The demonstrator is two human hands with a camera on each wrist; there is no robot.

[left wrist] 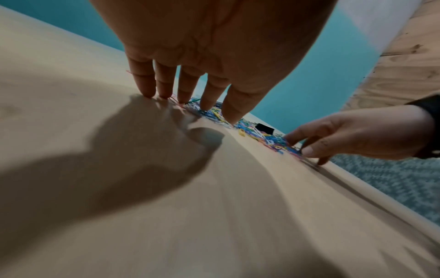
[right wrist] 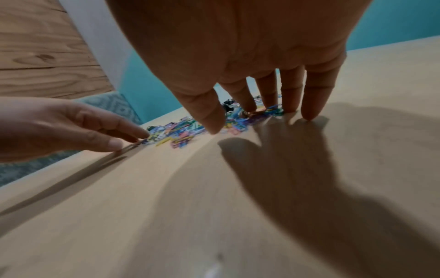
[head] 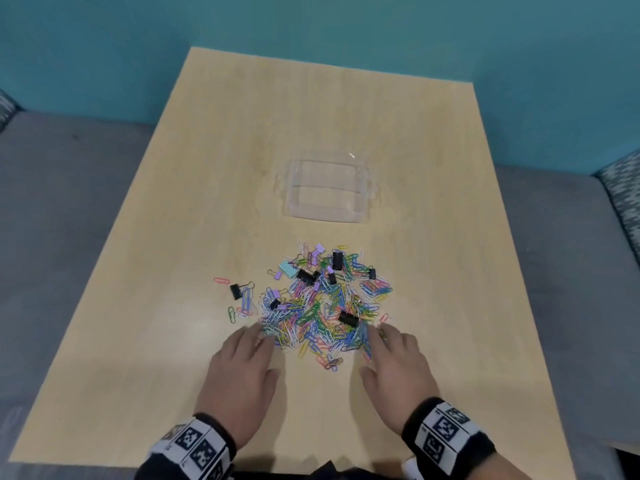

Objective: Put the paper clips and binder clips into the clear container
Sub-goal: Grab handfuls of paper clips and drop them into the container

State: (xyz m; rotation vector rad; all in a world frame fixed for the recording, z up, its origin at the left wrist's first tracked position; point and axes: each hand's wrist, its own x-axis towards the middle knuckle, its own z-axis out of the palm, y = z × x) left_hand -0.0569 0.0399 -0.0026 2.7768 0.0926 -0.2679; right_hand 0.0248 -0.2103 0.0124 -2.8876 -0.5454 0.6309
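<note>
A heap of coloured paper clips (head: pixel 322 313) mixed with black, purple and teal binder clips (head: pixel 307 276) lies on the wooden table (head: pixel 214 168), in front of the clear container (head: pixel 327 192), which stands with nothing in it. My left hand (head: pixel 242 368) lies palm down at the heap's near left edge, fingers straight, tips touching the clips (left wrist: pixel 209 112). My right hand (head: pixel 394 365) mirrors it at the near right edge, its fingers spread with tips on the table and in the clips (right wrist: pixel 240 120). Neither hand holds anything.
A few stray clips, among them a pink one (head: pixel 221 280) and a black binder clip (head: pixel 235 291), lie left of the heap. Grey cushions (head: pixel 69 202) flank the table on both sides, and a teal wall (head: pixel 311 22) rises behind it.
</note>
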